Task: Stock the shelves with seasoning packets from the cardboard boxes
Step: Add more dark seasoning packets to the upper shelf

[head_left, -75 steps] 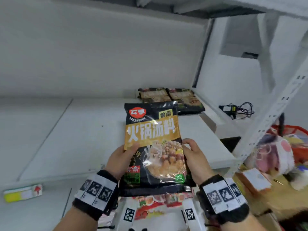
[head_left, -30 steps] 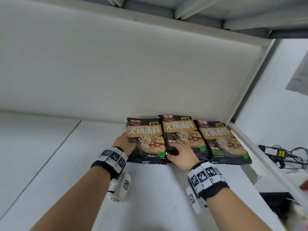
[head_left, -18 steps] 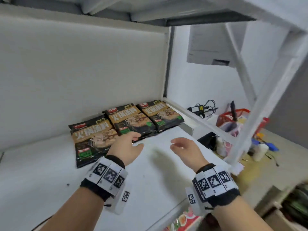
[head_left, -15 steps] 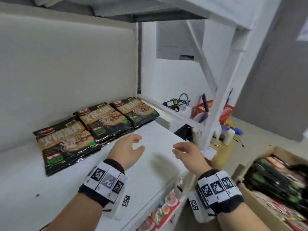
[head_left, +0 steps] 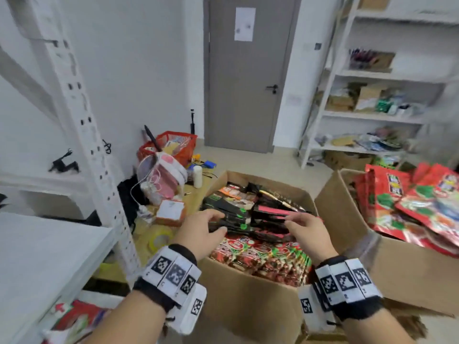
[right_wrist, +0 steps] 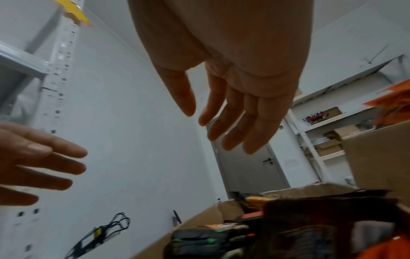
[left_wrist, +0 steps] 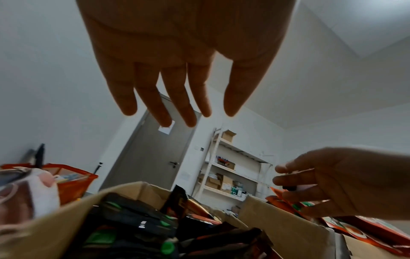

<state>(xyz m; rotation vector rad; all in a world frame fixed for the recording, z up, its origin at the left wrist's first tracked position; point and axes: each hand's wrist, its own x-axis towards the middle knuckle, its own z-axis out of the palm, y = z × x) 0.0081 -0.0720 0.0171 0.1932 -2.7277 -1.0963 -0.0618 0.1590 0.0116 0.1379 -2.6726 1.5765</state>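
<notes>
An open cardboard box (head_left: 248,294) on the floor holds black seasoning packets (head_left: 233,214) at the back and red ones (head_left: 260,256) at the front. My left hand (head_left: 218,220) hovers just over the black packets, fingers relaxed and empty. A little to its right, my right hand (head_left: 295,223) is also above the black stack with nothing in it. The left wrist view shows straight, spread fingers (left_wrist: 177,112) over the box (left_wrist: 55,231). In the right wrist view my right hand (right_wrist: 221,131) is bare above the packets (right_wrist: 310,227).
A second cardboard box (head_left: 409,269) of red packets (head_left: 422,207) stands at the right. The white shelf (head_left: 49,244) and its post (head_left: 94,150) are at the left. Behind are a red basket (head_left: 173,142), a tape roll (head_left: 159,240), a grey door (head_left: 246,70) and another shelf unit (head_left: 372,112).
Both hands laid a black packet beside two others at the back of the shelf and let go. The view then swung right, and both hands now hang over the box.
</notes>
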